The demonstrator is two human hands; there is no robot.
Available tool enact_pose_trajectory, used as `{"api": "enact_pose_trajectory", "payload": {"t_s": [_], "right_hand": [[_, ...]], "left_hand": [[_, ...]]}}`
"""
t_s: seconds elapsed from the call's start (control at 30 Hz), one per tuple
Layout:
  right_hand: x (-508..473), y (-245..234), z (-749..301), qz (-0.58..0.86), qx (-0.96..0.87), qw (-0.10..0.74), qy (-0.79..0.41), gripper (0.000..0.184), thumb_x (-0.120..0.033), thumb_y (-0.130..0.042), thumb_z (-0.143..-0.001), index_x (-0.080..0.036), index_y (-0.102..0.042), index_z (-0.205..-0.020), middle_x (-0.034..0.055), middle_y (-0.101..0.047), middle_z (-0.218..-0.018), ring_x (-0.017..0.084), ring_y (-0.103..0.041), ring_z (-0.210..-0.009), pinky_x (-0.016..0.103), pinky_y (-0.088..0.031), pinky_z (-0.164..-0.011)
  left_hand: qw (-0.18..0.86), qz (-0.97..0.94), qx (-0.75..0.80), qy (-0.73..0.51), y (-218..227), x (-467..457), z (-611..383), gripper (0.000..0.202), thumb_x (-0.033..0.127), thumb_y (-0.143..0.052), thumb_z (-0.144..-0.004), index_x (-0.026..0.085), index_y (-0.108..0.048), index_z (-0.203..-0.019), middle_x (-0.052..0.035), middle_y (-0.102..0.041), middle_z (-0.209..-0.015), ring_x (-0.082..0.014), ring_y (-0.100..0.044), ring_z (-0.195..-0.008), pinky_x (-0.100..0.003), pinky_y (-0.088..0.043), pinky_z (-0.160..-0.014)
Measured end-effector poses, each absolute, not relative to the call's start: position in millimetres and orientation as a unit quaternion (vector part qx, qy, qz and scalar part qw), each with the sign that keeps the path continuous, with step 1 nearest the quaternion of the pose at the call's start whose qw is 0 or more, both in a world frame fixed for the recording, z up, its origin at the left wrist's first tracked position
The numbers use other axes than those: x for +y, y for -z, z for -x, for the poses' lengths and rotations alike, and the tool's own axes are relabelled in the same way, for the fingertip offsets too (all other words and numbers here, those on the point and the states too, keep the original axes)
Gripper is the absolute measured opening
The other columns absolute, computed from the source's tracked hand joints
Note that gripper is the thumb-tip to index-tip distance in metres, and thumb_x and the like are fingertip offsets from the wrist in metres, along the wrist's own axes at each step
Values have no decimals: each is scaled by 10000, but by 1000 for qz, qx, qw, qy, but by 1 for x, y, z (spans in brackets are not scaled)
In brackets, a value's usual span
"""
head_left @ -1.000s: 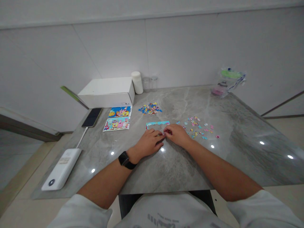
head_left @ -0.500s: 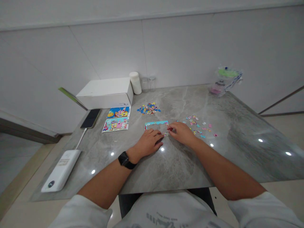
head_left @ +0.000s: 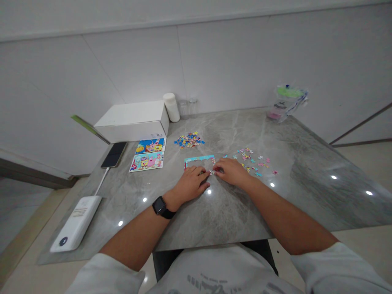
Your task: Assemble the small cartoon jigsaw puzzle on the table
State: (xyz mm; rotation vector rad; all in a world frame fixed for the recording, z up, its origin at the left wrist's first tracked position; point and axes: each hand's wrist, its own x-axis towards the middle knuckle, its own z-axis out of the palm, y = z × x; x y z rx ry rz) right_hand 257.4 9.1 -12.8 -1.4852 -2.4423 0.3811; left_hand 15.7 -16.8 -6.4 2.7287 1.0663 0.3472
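While at one puzzle border [head_left: 200, 158], two hands [head_left: 190, 182] [head_left: 232, 170]

One part-built puzzle [head_left: 199, 158], two clusters of loose pieces [head_left: 189, 141], two cartoon pictures [head_left: 147, 162], two glasses [head_left: 192, 109], one phone [head_left: 114, 154], one box [head_left: 131, 114]

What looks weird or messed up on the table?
Nothing really stands out. Loose puzzle pieces lie scattered beside the right hand, messier than the pile farther back, but that's ordinary beside a partly joined puzzle border.
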Motion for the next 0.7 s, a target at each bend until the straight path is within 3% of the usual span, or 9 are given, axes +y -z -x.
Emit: {"api": "enact_pose_trajectory", "payload": {"t_s": [0.7], "right_hand": [[8,11,-255,515,-839,108,-136,139,-274,-703,-957,-232,-790,-1057,74,-763,-1066,234,-675,-1058,340,-454,-949]], "left_hand": [[92,-906,397,-115,8,-22,-20,470,479,-640,-1005,255,-663,-1418,-116,-634,-1346,-319,-555,-1231,-544,-412,-1126]]}}
